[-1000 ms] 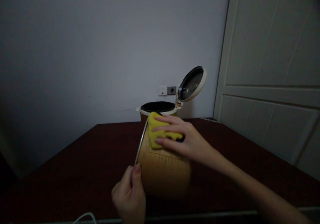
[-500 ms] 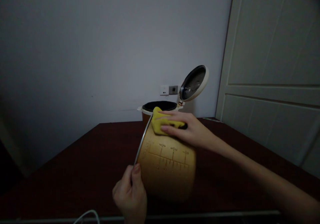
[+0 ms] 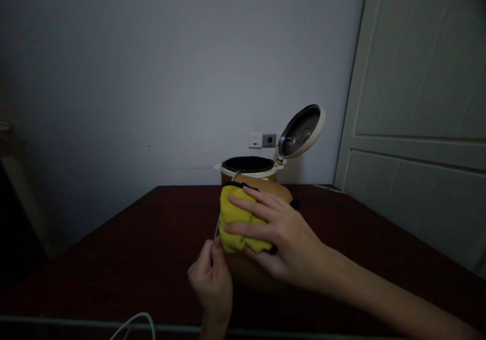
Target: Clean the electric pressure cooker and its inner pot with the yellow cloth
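A golden-brown rice cooker inner pot (image 3: 271, 185) is tilted on its side above the table, its rim facing left. My left hand (image 3: 213, 279) is closed on that rim at the lower left, thumb on the outside. Pressed against the pot's outer wall near the rim is a yellow cloth (image 3: 239, 216) with dark edging. My right hand (image 3: 281, 228) lies over the cloth, its fingers holding it to the pot. Hand and cloth hide much of the pot's wall.
Behind the pot stands a rice cooker (image 3: 248, 164) with its lid (image 3: 301, 131) raised. Wall sockets (image 3: 261, 140) are at the back. A white cable (image 3: 140, 315) loops at the front edge of the dark red table (image 3: 125, 249). A pale door (image 3: 413, 102) is on the right.
My right hand and the cloth have moved down the pot's wall from near its upper rim, now covering the measuring marks. The pot has turned slightly in my left hand.
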Demonstrator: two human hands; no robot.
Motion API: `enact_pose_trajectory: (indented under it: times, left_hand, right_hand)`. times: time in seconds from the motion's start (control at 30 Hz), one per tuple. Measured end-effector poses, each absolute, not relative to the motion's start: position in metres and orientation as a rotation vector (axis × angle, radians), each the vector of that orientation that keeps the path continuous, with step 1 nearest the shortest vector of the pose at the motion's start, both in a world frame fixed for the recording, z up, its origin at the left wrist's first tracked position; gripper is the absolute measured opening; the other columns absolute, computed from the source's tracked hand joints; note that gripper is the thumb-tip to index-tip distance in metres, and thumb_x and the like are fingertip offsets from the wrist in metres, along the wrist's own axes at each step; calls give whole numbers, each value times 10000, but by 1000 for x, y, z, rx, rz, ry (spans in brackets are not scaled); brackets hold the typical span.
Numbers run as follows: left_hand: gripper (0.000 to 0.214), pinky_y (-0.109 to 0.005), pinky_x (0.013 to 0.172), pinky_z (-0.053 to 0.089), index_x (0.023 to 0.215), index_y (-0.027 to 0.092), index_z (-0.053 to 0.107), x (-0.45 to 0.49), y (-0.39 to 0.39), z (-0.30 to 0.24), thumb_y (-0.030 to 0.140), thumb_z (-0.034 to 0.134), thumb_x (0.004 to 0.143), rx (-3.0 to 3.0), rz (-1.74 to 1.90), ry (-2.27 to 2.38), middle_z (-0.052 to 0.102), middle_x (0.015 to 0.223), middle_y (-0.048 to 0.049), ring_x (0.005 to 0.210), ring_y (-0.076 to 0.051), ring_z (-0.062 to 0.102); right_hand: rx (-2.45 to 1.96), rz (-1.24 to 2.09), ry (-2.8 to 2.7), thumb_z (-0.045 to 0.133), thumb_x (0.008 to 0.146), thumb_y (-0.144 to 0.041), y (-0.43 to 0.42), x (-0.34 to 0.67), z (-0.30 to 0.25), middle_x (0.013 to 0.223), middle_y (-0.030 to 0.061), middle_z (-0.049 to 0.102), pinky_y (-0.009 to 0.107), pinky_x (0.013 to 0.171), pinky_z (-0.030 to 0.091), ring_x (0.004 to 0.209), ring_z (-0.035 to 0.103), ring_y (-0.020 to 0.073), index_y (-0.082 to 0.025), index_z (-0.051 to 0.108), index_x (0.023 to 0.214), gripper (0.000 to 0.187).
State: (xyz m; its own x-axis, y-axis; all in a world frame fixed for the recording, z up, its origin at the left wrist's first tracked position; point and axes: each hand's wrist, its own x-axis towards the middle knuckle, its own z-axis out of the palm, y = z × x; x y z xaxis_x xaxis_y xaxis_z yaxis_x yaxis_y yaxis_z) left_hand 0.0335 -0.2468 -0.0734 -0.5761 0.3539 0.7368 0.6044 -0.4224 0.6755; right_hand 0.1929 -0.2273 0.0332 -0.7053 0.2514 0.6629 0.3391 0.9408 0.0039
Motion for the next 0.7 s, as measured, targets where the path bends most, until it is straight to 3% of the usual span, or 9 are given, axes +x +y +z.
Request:
enact_pose_trajectory:
  times: [0.07,0.2,0.37,0.47,0.57,0.7]
  left_hand:
    - [410,-148,412,326,522,142,546,35,-248,-73,405,508,835,-1312,-2114,-1596,396,419,54,390,-52,355]
    - [445,-147,394,314,507,137,552,34,-247,-77,456,519,815,-1223,-2159,-1602,378,408,54,386,-51,325]
    - [417,-161,421,361,549,136,589,39,-243,-84,445,511,818,-1213,-2296,-1590,450,426,34,400,-69,388]
    - [397,-171,430,375,576,139,590,45,-244,-85,421,486,836,-1285,-2376,-1593,489,463,23,421,-80,418]
    - [443,-166,414,356,521,145,553,48,-248,-83,438,472,844,-1265,-2347,-1608,441,438,33,404,-71,382]
    - [501,-158,396,326,446,146,518,42,-253,-81,496,524,805,-1131,-2213,-1605,357,397,50,373,-53,317]
  right_hand:
    - [-470,19,-2304,598,816,-331,-203,200,42,1353,43,495,464,1047,324,1293,384,255,-285,662,1104,299]
    - [-549,333,-2193,554,840,-421,-167,208,55,1199,61,622,455,1004,387,1175,521,240,-243,672,1084,324]
    - [-429,-63,-2377,594,809,-318,-209,195,39,1369,28,475,516,1026,333,1306,362,290,-313,657,1107,304]
    - [-341,-258,-2519,620,757,-256,-238,188,29,1419,23,405,565,1022,309,1336,290,333,-326,589,1205,455]
    - [-345,-237,-2476,601,776,-252,-229,192,34,1409,11,422,524,1034,325,1324,328,301,-319,601,1188,417]
    - [-513,50,-2211,534,856,-351,-187,205,50,1239,65,595,450,993,406,1189,511,245,-254,670,1089,286]
